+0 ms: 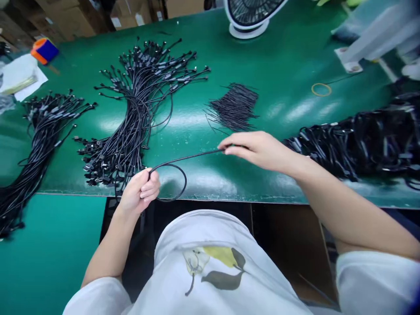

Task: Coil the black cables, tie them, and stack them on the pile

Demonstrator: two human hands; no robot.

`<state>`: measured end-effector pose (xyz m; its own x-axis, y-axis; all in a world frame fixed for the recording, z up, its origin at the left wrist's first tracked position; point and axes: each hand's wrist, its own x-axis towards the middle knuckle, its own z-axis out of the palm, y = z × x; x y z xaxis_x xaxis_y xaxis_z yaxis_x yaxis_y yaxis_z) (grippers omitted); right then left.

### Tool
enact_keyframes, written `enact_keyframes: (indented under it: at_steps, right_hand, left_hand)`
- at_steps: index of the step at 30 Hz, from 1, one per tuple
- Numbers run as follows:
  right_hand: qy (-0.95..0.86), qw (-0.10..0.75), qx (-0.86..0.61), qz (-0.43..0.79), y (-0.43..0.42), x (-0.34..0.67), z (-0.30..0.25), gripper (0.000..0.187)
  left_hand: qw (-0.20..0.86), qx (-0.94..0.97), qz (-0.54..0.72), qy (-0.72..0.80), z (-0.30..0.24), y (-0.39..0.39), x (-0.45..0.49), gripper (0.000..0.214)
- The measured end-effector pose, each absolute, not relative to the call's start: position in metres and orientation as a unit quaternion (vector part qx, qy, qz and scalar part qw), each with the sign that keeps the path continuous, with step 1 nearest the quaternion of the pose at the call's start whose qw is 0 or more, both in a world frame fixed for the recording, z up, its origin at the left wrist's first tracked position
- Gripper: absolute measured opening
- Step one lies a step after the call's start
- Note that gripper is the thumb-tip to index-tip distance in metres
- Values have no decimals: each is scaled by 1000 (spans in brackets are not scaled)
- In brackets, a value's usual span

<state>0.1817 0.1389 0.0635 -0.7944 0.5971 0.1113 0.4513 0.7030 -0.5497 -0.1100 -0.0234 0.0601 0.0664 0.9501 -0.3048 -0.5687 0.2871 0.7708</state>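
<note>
A thin black cable [179, 165] curls into a small loop over the front edge of the green table [285, 65]. My left hand [139, 192] is closed round one part of that loop. My right hand [257, 148] pinches the cable's far end, stretched out to the right. Just behind my right hand lies a small heap of short black ties [234, 107]. A big bundle of black cables [138, 100] fans out behind my left hand.
Another cable bundle [39, 135] lies at the far left, and a dark pile of coiled cables [364, 140] at the right. A white fan [251, 17], a yellow rubber band [321, 89], papers [21, 76] and an orange-blue object [45, 50] sit further back.
</note>
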Motion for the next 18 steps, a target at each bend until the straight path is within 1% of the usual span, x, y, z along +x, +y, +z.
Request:
enact_keyframes:
  at_steps: [3,6,9,11,13,14,16,17,18]
  right_hand:
    - [-910,123,-295,264,133,195,38,35]
    - [-912,149,-311,221,125,203,23,36]
    - [-917,173,-323,162,122,208,23,36]
    - [-919,183,-338,89,117,206,27,34]
    - [-930,160,-329,16,105,197,35,31]
    - [-943,136,-303,3,96,190,40,29]
    - [-975,79,-202,44,79,171,51,24]
    - [-983,61,-149,84,73,161,58,23]
    - [-984,61,-113,121,70,150,65,21]
  left_hand:
    - [646,152,638,390,68,-22,-124,26]
    - [592,124,687,403,73,-18,-134,31]
    - [593,130,673,423,72,-17,-142,32]
    - [586,160,658,445,66,-17,-141,29]
    - [541,224,642,496,57,-16,-133,26]
    - [511,266,626,526,52,-15,-125,27]
    - [460,357,576,573,42,-13,-106,31]
    - [447,405,543,584,37,-13,-96,33]
    - [444,449,509,585,34,-12,-87,33]
